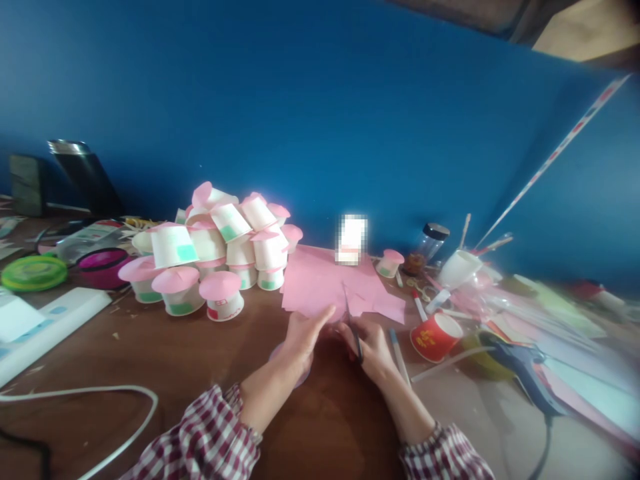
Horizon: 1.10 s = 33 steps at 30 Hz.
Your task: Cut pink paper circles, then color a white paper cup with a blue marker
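My right hand (371, 348) is closed around a pair of scissors (358, 339), with the blades pointing away from me over pink paper. My left hand (302, 339) grips the near edge of the pink paper (320, 283), its thumb stretched along the top. The other fingers of that hand are mostly hidden underneath. Several pink sheets overlap on the brown table, and I cannot tell exactly where the held piece ends. Part of a round, pale object (303, 377) shows beneath my left wrist.
To the left rises a pile of paper cups (173, 245) with pink cone tops. A red paper cup (437, 337), a glue gun (525, 373) and a marker (399, 357) lie at right. A power strip (60, 327) and white cable (127, 388) occupy the left. Behind stands a blue wall.
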Each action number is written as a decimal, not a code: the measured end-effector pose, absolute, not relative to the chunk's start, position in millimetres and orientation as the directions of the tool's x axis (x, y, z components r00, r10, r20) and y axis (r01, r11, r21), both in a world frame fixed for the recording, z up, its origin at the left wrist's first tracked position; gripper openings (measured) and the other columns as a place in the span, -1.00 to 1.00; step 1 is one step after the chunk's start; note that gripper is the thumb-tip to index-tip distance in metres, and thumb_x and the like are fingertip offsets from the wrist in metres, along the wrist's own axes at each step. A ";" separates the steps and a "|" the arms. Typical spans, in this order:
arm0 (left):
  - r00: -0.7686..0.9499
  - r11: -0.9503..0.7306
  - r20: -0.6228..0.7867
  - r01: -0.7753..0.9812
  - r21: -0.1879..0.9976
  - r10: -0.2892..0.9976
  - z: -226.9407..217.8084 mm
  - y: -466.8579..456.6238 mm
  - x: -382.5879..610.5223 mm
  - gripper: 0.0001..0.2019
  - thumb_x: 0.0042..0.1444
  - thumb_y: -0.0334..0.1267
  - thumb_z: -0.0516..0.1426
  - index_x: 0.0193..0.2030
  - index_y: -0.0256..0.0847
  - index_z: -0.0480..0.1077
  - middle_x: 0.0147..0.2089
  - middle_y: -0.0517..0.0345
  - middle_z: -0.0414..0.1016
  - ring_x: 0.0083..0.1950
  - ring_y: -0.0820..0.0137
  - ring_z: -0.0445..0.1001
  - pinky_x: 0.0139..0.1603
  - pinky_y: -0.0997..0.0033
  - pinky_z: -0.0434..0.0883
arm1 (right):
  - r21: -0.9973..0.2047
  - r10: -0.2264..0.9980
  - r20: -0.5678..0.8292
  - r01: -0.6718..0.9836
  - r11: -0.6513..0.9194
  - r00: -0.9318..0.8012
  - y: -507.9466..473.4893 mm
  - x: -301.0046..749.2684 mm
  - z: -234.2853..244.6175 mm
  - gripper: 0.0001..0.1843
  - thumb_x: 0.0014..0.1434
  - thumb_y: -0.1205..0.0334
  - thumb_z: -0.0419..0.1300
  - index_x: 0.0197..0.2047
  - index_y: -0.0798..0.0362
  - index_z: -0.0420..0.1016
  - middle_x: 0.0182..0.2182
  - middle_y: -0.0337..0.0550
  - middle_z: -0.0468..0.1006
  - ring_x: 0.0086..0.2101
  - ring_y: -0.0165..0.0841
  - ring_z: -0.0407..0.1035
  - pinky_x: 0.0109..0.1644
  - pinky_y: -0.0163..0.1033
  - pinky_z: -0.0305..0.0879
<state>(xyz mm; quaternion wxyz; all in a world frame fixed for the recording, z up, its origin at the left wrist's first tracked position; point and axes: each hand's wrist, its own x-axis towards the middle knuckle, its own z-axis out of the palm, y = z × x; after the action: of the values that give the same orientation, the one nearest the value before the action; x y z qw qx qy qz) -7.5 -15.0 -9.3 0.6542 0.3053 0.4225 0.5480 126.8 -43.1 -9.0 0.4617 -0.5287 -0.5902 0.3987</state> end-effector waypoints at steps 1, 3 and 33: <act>0.052 0.220 -0.221 -0.458 0.861 0.974 -8.9 -15.3 -7.7 -0.61 -0.27 -0.09 0.34 -0.34 -0.36 0.51 -0.51 0.00 0.54 -0.41 0.23 0.53 -0.37 0.31 0.42 | -0.959 0.992 0.125 0.253 0.124 -0.014 -43.1 126.5 -9.3 -0.72 0.08 0.08 0.23 -0.37 0.18 0.51 -0.70 -0.33 0.29 -0.70 -0.53 0.13 -0.66 -0.43 0.03; 0.062 0.230 -0.227 -0.459 0.858 0.972 -7.9 -15.7 -8.0 -0.61 -0.27 -0.10 0.34 -0.33 -0.36 0.51 -0.49 -0.01 0.54 -0.41 0.22 0.53 -0.37 0.31 0.43 | -0.961 0.992 0.126 0.245 0.126 -0.016 -43.0 126.1 -9.7 -0.72 0.08 0.09 0.24 -0.38 0.18 0.51 -0.69 -0.32 0.30 -0.70 -0.54 0.14 -0.66 -0.43 0.04; 0.058 0.219 -0.216 -0.439 0.872 0.975 -7.4 -13.0 -7.1 -0.59 -0.19 -0.09 0.31 -0.25 -0.38 0.50 -0.30 -0.11 0.58 -0.35 0.23 0.54 -0.36 0.32 0.44 | -0.966 0.990 0.141 0.213 0.144 -0.028 -42.5 124.9 -10.3 -0.72 0.08 0.08 0.24 -0.36 0.17 0.52 -0.64 -0.30 0.34 -0.70 -0.56 0.12 -0.67 -0.44 0.04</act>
<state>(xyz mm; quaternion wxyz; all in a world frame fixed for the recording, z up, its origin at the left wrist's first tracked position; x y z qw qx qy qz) -7.1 -13.0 -7.4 0.6551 0.3156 0.4246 0.5394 124.9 -42.5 -10.3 0.4747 -0.5107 -0.5887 0.4090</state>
